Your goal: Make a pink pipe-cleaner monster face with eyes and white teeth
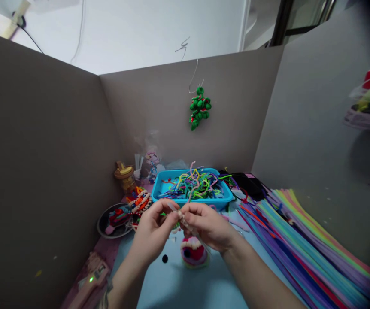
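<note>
My left hand [153,231] and my right hand [208,225] meet above a light blue table top [185,287], fingers pinched together on a thin pale pipe cleaner piece [179,216]. Something green shows between the fingers behind it. Just below the hands, a small red and pink fuzzy craft piece with a white edge [193,252] sits on the table. A small black dot [165,258] lies to its left.
A blue tray [162,195] of tangled coloured pipe cleaners stands behind the hands. Long pipe cleaners [304,240] lie in rows at the right. A dark dish of craft pieces [114,219] and a glue gun [90,281] lie left. A green ornament [199,107] hangs on the grey partition.
</note>
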The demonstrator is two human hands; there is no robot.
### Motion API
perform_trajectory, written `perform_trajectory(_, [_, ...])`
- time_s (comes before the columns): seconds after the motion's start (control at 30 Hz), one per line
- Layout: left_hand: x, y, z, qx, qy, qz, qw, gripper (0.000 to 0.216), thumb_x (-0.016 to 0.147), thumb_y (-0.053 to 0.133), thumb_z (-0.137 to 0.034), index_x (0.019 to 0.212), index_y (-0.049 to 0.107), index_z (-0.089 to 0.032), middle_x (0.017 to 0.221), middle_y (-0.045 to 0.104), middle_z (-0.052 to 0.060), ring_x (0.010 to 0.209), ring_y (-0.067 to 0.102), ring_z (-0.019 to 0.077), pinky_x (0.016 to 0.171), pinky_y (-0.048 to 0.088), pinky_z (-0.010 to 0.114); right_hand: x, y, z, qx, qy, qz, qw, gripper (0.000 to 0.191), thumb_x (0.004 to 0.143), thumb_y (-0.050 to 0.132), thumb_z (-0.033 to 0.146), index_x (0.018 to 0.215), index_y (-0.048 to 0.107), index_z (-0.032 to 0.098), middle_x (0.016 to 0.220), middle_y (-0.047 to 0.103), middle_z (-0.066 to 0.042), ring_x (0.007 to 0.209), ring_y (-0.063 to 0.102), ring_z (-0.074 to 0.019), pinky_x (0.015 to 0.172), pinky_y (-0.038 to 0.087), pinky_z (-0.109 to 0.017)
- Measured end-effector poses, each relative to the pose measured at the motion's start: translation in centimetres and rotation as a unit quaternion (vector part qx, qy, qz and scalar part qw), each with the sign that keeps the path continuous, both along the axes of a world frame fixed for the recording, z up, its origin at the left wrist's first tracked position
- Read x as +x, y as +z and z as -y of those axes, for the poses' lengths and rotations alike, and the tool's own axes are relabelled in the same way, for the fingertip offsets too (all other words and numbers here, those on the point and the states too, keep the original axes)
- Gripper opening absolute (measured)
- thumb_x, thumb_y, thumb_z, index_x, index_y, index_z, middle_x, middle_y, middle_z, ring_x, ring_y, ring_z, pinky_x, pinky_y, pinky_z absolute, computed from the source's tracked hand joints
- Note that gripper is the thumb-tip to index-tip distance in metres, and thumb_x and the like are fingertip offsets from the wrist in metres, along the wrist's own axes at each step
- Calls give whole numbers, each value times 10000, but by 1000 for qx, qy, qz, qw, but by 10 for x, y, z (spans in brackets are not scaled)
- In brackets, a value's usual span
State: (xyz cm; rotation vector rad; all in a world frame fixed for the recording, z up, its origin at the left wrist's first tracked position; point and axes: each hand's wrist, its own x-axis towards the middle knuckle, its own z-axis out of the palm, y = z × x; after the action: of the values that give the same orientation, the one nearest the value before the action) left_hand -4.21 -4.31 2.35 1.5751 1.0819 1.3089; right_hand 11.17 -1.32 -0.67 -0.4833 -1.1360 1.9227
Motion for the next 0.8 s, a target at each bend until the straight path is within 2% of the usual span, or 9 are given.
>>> perform_trajectory(0.1, [-1, 0, 1, 18, 2, -3, 1000, 80, 789, 602, -250, 787, 584, -172, 755, 555, 5, 681, 513, 117, 607, 419, 195, 0, 0, 1, -35, 17, -4, 999, 407, 615, 793, 458, 756, 606, 125, 633, 556, 22, 504, 494, -61, 512, 430, -214])
perform_trajectory(0.27, [-1, 3, 4, 28, -5, -27, 999, 40, 784, 589, -212, 772, 581, -175, 727, 556, 0, 658, 510, 114, 598, 410, 195, 0, 0, 3, -61, 54, -21, 996, 348, 597, 823, 354, 719, 581, 136, 565, 563, 32, 452, 482, -57, 460, 397, -192])
perform_trajectory(0.6, [5, 5, 9, -8, 15, -5, 1000, 93, 756, 609, -219, 716, 540, -170, 659, 518, -24, 582, 481, 95, 533, 376, 183, -1, -1, 4, 19, 5, 53, 998, 291, 599, 791, 339, 639, 601, 123, 516, 565, 29, 428, 479, -61, 446, 379, -197])
perform_trajectory(0.8, [6, 3, 11, -16, 25, 6, 1000, 104, 758, 619, -232, 720, 546, -169, 651, 521, -27, 584, 500, 95, 532, 387, 180, 5, 4, 8, 88, -49, 133, 986, 292, 685, 736, 393, 680, 638, 118, 555, 587, 11, 462, 508, -74, 466, 397, -206])
